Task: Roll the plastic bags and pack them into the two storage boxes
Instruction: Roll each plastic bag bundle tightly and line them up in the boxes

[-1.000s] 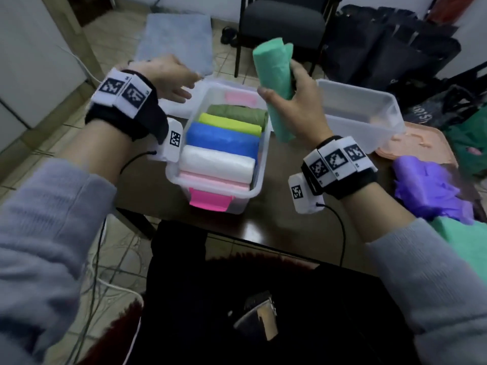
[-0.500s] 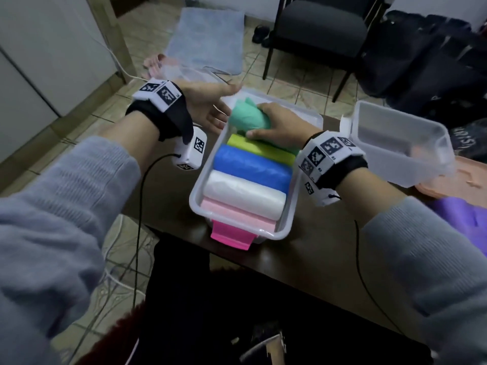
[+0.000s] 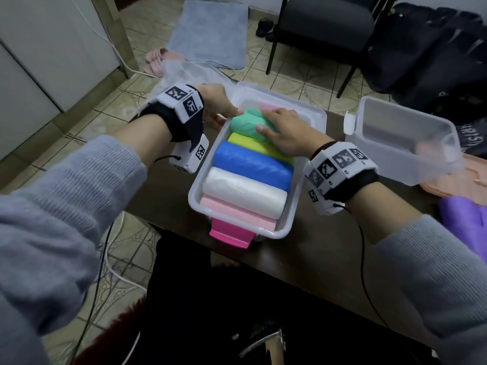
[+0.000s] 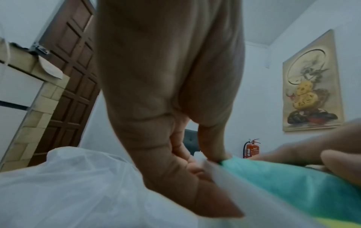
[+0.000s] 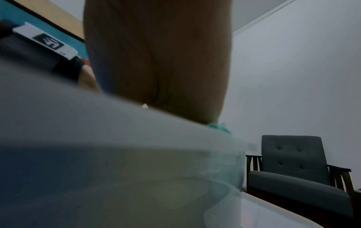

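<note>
The near clear storage box (image 3: 290, 219) holds light pink, white, blue and yellow rolls side by side. A teal green roll (image 3: 243, 125) lies behind the yellow one, with a pink roll (image 3: 267, 106) at the far end. My right hand (image 3: 268, 121) lies over the teal roll, fingers across its top and thumb on its near side. My left hand (image 3: 226, 111) grips the box's left rim; in the left wrist view its thumb (image 4: 213, 146) is inside the wall against the teal roll (image 4: 293, 182). The second clear box (image 3: 400, 143) stands empty at the right.
A purple bag (image 3: 463, 217) and a pink lid (image 3: 458, 185) lie at the table's right edge. A translucent white bag (image 3: 184, 72) sits behind the left hand. The box's pink latch (image 3: 232, 233) hangs over the table's front edge. A chair (image 3: 324, 25) and dark bags stand beyond.
My right hand brought the teal roll down from upright in the air into the box behind the yellow roll. My left hand moved to the box's left rim and took hold of it.
</note>
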The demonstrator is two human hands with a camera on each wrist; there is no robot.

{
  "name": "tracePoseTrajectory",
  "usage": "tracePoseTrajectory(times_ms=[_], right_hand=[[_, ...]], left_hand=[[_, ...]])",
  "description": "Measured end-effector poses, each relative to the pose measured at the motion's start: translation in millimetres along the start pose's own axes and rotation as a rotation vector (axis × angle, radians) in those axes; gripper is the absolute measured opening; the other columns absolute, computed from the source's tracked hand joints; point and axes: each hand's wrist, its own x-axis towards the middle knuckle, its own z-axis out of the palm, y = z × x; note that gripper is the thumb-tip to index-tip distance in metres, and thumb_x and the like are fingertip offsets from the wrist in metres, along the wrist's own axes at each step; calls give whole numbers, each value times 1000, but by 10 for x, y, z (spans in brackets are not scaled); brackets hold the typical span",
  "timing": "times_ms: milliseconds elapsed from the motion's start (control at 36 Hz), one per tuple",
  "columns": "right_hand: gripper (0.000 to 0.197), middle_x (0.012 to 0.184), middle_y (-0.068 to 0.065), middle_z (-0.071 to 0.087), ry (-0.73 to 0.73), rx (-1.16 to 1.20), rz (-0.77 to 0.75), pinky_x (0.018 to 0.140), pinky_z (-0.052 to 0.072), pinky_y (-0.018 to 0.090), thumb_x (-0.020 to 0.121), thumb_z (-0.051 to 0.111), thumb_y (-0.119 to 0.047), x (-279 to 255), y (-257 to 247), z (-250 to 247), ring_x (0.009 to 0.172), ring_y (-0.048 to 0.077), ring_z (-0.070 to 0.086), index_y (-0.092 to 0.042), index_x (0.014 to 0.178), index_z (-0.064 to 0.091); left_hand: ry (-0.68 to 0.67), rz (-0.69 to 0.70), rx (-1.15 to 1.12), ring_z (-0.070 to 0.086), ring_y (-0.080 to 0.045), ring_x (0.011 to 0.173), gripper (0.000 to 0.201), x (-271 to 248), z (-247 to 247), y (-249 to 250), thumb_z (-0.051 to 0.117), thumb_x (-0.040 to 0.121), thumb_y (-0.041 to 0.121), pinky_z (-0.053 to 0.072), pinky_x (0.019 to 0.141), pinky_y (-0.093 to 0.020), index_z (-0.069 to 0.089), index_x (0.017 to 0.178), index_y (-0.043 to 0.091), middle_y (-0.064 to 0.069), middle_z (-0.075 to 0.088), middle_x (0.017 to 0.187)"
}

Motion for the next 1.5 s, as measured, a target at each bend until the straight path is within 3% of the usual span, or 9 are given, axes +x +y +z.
tracePoseTrajectory(times_ms=[139,333,500,694,889,1028,1111,1222,1500], right_hand=[[46,135,14,43,180,107,24,106,30,39,97,49,-32,-202,173,23,128,29,37,-14,138,42],[46,134,10,54,161,86,22,104,34,31,93,58,-24,-259,256,49,124,27,48,-13,137,49],[45,130,8,59,227,149,96,102,40,32,89,63,-27,-248,260,115,119,26,54,-20,133,54],[44,135,10,52,240,188,31,106,29,27,94,55,-20,-299,246,191,125,26,46,-10,136,49],[45,154,10,25,360,205,56,117,10,42,102,35,-28,-574,119,321,145,28,11,-13,145,34],[46,157,8,19,274,176,-32,118,7,42,102,31,-31,-901,-166,448,146,24,7,-17,147,31],[52,158,7,14,207,126,3,118,5,44,102,28,-38,-1031,-288,501,147,23,4,-18,150,23],[56,159,5,8,153,57,50,116,2,49,101,23,-42,-1096,-350,548,147,22,0,-18,151,13],[54,159,4,9,118,-23,57,115,-1,50,102,19,-39,-1074,-355,592,147,22,2,-17,151,12]], left_hand=[[57,-15,148,50,-17,58,24,11,58,39,57,94,23,46,33,-19,50,80,4,-5,52,79],[58,-37,213,51,-21,58,27,12,75,59,59,93,25,48,38,-25,51,80,3,-10,52,77],[129,23,513,59,-32,89,34,12,106,68,59,91,36,47,78,-36,58,97,3,-24,61,116],[220,68,559,54,-37,112,49,13,231,-51,48,96,40,43,86,-37,50,122,-2,-23,54,126],[181,99,661,53,-36,105,51,-392,267,-197,36,100,40,39,84,-34,51,119,-5,-26,54,121],[210,389,735,43,-37,122,36,-817,419,-408,39,100,24,32,100,-40,44,124,-3,-24,44,132],[171,405,853,16,-27,144,54,-1068,598,-503,32,102,31,15,115,-39,23,147,4,-14,19,156],[170,367,851,-5,-20,147,59,-1171,810,-640,22,102,38,2,117,-40,4,151,10,-7,-2,159],[262,400,786,4,-18,147,55,-1178,912,-747,22,102,33,3,118,-42,12,151,11,-3,8,159]])
